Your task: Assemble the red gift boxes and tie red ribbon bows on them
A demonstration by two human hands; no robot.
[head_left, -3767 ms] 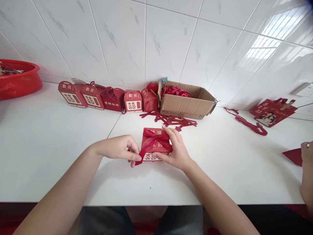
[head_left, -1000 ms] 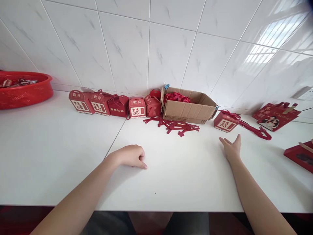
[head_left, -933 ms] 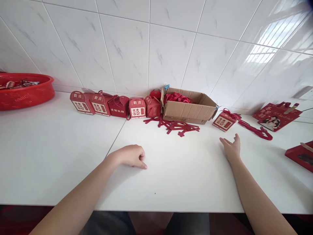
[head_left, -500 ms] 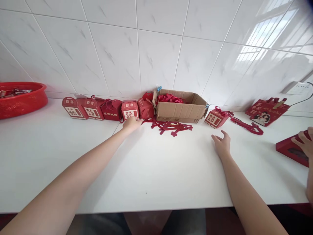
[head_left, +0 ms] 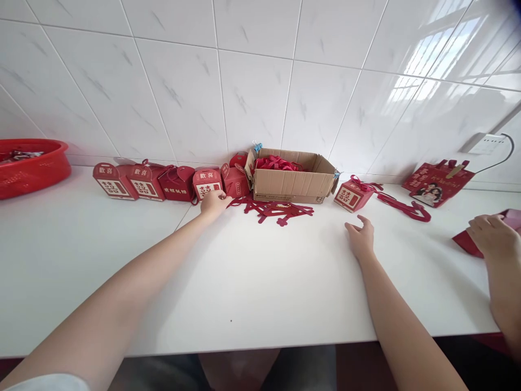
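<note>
My left hand (head_left: 214, 203) is stretched far forward, fingers curled at the left end of a pile of flat red paper cutouts (head_left: 272, 209), right in front of a small red gift box (head_left: 207, 183). Whether it grips a cutout I cannot make out. My right hand (head_left: 360, 238) rests on the white table (head_left: 264, 282) with fingers loosely spread, holding nothing. A ribbon-tied red box (head_left: 350, 195) stands just beyond it, beside an open cardboard box (head_left: 291, 179) of red ribbons.
A row of red gift boxes (head_left: 138, 182) lines the tiled wall. A red basket (head_left: 28, 168) sits far left. Another person's hand (head_left: 490, 234) rests on a red item (head_left: 468, 243) at the right edge. A printed red bag (head_left: 435, 182) and a red strap (head_left: 402, 206) lie at the back right.
The ribbon-tied box went from my hands to beside the cardboard box. My left hand reached forward from the table's middle to the red cutouts. My right hand drew back a little.
</note>
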